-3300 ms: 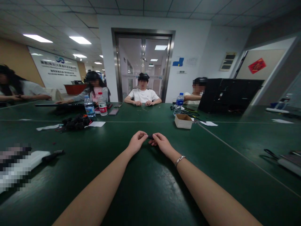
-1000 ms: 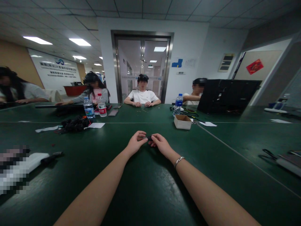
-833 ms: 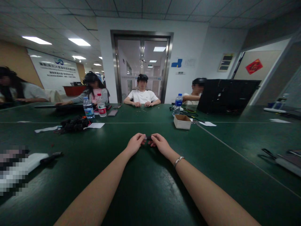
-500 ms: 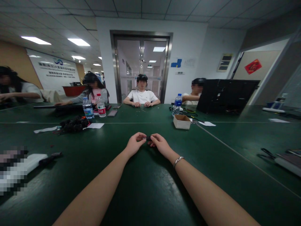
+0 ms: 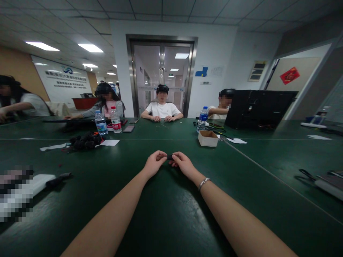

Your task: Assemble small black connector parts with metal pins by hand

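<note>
Both my arms stretch forward over a dark green table (image 5: 166, 214). My left hand (image 5: 154, 163) and my right hand (image 5: 182, 163) meet at the table's middle, fingers curled. Between their fingertips they pinch a small black piece (image 5: 169, 156), too small to name. A thin bracelet (image 5: 203, 182) sits on my right wrist. Both hands rest on or just above the table top.
A small cardboard box (image 5: 208, 138) stands ahead to the right, a heap of black parts (image 5: 85, 140) ahead to the left, with water bottles (image 5: 101, 122) behind it. A black case (image 5: 258, 109) stands far right. Several people sit along the far and left edges. Tools (image 5: 318, 180) lie at right.
Almost nothing differs. My hands stay together pinching the small black piece, with only slight finger shifts. The person at far left has moved an arm.
</note>
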Demonstrator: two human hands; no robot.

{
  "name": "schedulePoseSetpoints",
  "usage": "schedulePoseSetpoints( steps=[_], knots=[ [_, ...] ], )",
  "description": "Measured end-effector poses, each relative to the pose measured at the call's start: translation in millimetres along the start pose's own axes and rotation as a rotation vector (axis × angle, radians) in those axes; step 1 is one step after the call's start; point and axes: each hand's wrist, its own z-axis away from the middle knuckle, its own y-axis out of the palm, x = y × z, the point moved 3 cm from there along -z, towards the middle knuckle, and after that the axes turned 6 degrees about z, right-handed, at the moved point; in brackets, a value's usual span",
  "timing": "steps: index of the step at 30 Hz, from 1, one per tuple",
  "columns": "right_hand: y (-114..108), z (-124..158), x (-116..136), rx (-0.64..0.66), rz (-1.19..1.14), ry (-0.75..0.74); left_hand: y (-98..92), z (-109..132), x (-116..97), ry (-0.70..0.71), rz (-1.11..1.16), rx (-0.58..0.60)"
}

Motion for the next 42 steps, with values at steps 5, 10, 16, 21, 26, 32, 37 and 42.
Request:
schedulePoseSetpoints(
  steps=[5,10,16,21,26,32,37,42],
  knots=[
    [0.2,-1.0,-1.6,0.005,-0.006,0.005,-3.0,-0.7,-0.5,0.083,0.011,-0.009],
    [1.1,-1.2,-1.0,0.019,0.008,-0.007,-0.2,-2.9,5.2,-0.027,0.036,-0.024],
    [0.7,-0.1,0.3,0.024,0.010,-0.008,5.0,0.7,1.9,-0.112,0.004,-0.029],
    [-0.1,0.0,0.3,0.037,0.019,-0.016,2.3,0.7,2.8,-0.065,-0.133,0.011],
    [0.0,-0.1,0.5,0.051,0.021,-0.024,0.9,-0.3,5.0,-0.106,-0.329,-0.032],
    [-0.4,-1.3,-1.3,0.043,-0.004,-0.014,1.8,1.4,5.0,-0.108,-0.174,-0.068],
    [0.2,-0.4,-0.5,0.034,-0.014,0.000,0.4,-0.3,6.9,-0.097,-0.292,-0.057],
    [0.1,0.7,0.1,0.041,-0.011,-0.015,0.5,0.0,6.4,-0.126,-0.319,-0.080]
  ],
)
